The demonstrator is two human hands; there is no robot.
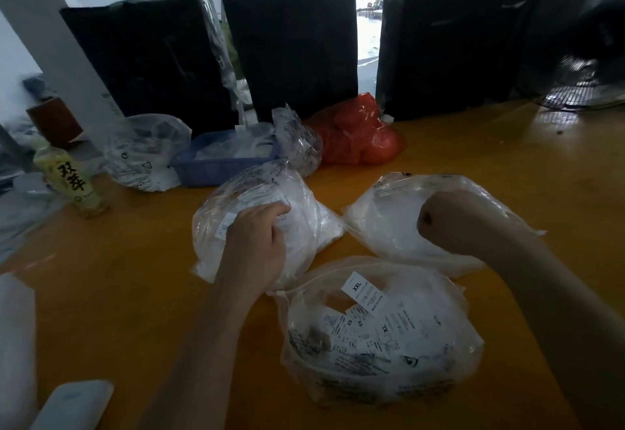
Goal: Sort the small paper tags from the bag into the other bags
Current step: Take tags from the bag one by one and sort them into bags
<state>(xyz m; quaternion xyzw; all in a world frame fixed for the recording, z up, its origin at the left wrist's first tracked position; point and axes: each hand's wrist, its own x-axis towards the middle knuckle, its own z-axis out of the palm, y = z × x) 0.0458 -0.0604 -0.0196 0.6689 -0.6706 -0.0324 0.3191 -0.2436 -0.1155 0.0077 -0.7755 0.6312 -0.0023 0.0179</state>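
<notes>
We stood in a garment packing workshop: black-wrapped bales (291, 44) lined the orange table (473, 145), size tags (358, 286) (XXL, XS) filled bags (378, 338).

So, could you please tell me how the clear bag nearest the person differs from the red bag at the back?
The nearest clear bag is see-through and shows loose paper tags marked XXL and XS; the red bag is tinted, so its contents cannot be made out. The clear bag lies close to the person, between both forearms; the red bag sits far back against black wrapped bundles. Both are plastic, filled, and rest on the yellow table.
</notes>
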